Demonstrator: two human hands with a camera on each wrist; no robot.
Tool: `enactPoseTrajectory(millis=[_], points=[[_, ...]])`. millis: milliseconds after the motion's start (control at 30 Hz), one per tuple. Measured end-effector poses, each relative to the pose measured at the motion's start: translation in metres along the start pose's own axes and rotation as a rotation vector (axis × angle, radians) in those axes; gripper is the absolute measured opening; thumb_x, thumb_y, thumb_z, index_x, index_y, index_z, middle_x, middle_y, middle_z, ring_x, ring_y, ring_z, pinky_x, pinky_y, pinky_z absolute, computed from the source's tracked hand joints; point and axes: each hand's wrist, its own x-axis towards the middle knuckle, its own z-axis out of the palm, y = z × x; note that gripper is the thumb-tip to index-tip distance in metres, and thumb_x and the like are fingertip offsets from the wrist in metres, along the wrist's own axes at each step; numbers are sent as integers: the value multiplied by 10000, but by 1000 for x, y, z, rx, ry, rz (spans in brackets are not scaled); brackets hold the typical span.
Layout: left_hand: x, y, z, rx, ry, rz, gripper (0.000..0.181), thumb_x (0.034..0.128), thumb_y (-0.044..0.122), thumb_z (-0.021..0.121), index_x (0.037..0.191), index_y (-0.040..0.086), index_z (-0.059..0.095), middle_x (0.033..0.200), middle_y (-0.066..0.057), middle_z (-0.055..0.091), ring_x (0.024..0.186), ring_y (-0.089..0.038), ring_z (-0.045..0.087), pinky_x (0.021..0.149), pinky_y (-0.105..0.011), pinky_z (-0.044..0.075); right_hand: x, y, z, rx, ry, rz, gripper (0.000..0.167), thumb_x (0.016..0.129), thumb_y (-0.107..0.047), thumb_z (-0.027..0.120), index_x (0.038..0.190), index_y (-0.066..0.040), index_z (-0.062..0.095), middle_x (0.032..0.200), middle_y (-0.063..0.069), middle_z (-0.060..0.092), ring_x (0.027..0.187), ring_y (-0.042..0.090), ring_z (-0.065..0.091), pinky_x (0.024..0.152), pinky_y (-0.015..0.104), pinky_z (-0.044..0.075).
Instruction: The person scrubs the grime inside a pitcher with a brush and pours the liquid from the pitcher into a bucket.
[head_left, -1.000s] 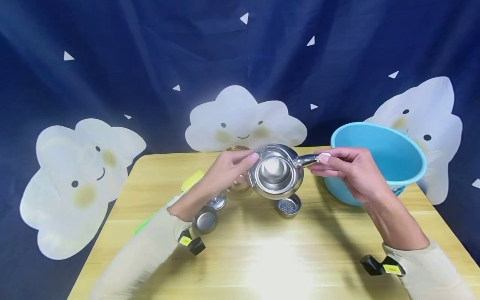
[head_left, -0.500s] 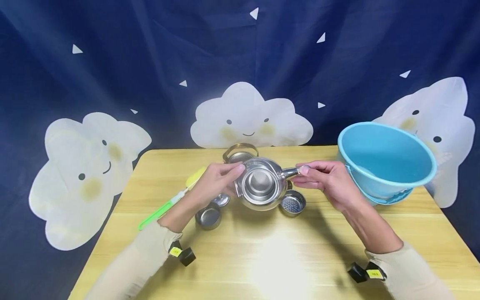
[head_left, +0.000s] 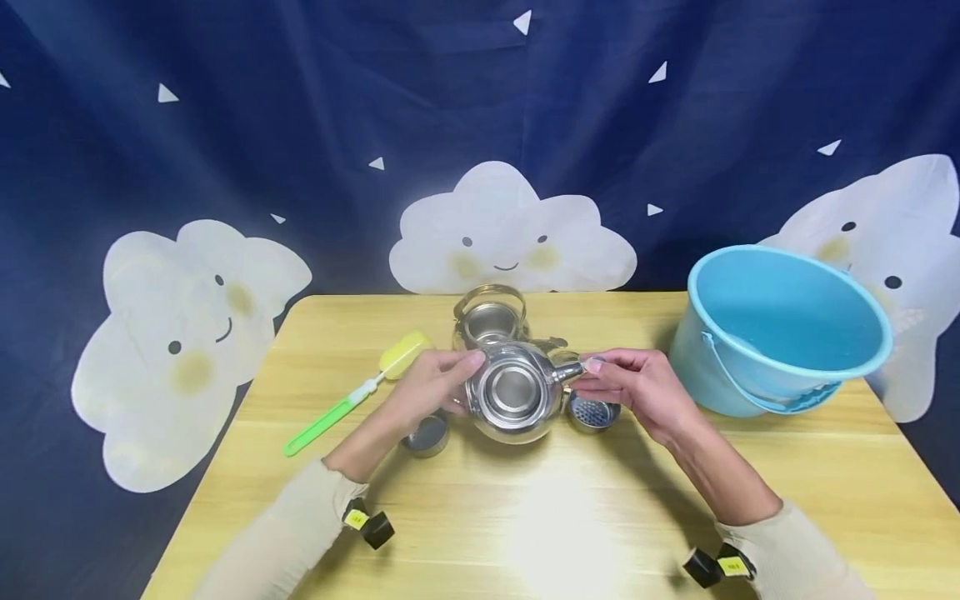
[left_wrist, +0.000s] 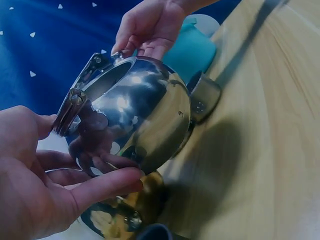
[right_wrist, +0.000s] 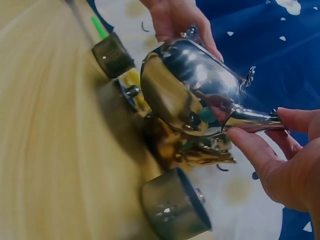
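Both hands hold a shiny silver teapot (head_left: pixel 514 398) above the table, its open top facing up without a lid. My left hand (head_left: pixel 432 381) grips it at the handle side, thumb by the folded handle (left_wrist: pixel 75 100) and fingers under the body. On the other side my right hand (head_left: pixel 637 387) pinches the spout (right_wrist: pixel 250 120) between thumb and fingers. Behind it stands a gold-toned teapot (head_left: pixel 489 315), partly covered. A metal strainer (head_left: pixel 592 412) lies below the spout, and another metal strainer (head_left: pixel 426 436) is near the left wrist. The right wrist view shows a knobbed lid (right_wrist: pixel 128 92).
A sponge brush (head_left: pixel 322 423) with yellow head and green handle lies at the left. The light blue bucket (head_left: pixel 720 367) stands at the back right, with what looks like water inside. A wooden table (head_left: pixel 585 508) carries everything, against a dark blue curtain (head_left: pixel 337 83) with cloud faces.
Both hands have brought the silver teapot down, left and nearer the body, uncovering the gold-toned teapot and the brush. The view has turned slightly left.
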Motion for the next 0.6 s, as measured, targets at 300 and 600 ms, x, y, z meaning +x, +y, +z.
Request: enactPoseTrajectory(millis=[300,600], points=[[2,-11,7,14,52,-71,441,1024,405,629,1277,53,713,1459,-210,612,819,-267,783,658,-406,648,-2,17,-5,24,-3,59,138,1011,-55,631,1021,-80,766,1028,37,785,962,245,796,880,400,632],[4,-20,13,40,74,-87,429,1006,439,643,1142,52,768,1252,-215,724,801,-263,783,641,-397,647,-2,27,-8,66,-12,105,131,1021,-56,616,1033,-48,747,1001,77,796,936,236,800,873,379,631]])
